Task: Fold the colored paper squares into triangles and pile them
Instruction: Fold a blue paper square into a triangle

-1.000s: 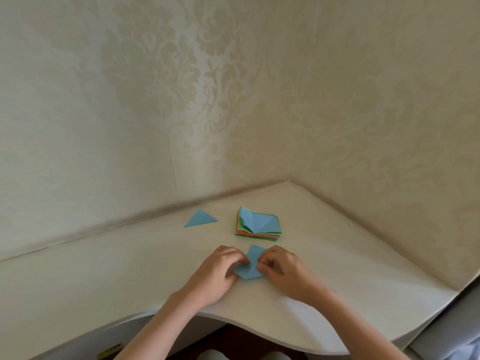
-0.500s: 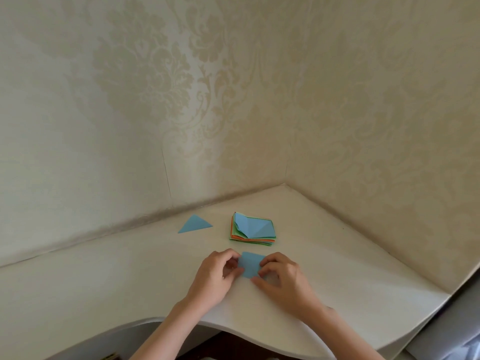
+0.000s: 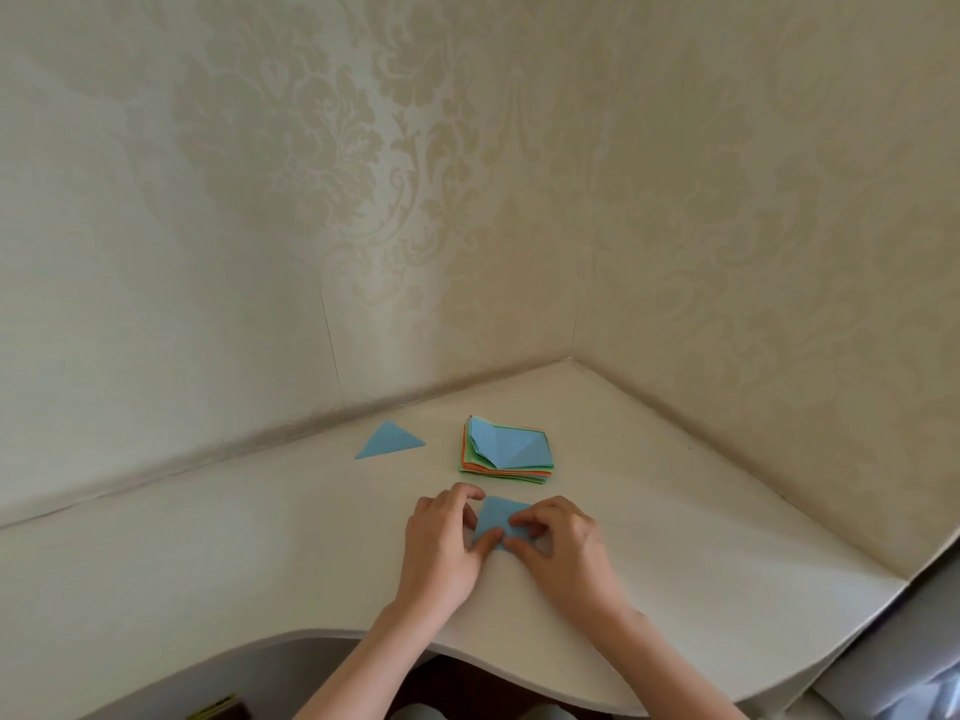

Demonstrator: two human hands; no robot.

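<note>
blue paper (image 3: 497, 518) (on desk (image 3: 208, 553)) pinched by both hands

Both the left hand (image 3: 441, 543) and right hand (image 3: 563, 545) pinch a light-blue paper square (image 3: 496, 519) on the white corner table (image 3: 260, 553); behind lie a multicoloured paper stack (image 3: 506, 452) and a folded blue paper triangle (image 3: 388, 440).

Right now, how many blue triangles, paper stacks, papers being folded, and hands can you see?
Finished blue triangle: 1
Stack of colored paper: 1
Blue paper being folded: 1
Hands: 2, left hand, right hand
Total: 5
</note>
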